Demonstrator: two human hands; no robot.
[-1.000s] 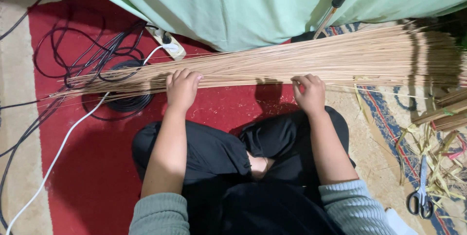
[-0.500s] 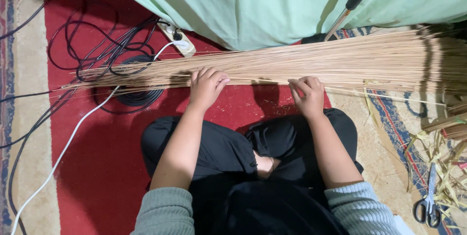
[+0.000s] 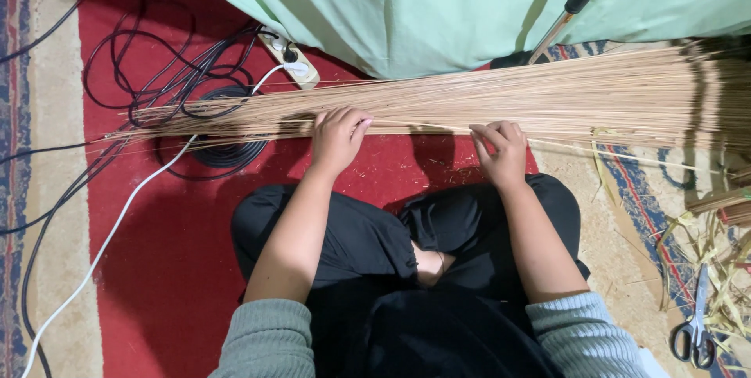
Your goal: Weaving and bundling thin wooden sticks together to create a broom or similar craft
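Resting on the bundle of thin tan sticks point(image 3: 485, 104) that lies across the red rug point(image 3: 164, 268) before my crossed legs, my left hand point(image 3: 339, 137) curls its fingers loosely together; my right hand point(image 3: 501, 151) pinches a few strands.

Stick bundle point(image 3: 547, 96) cut off at right edge; white cable point(image 3: 102, 245) runs off bottom; fingertips hidden among sticks.
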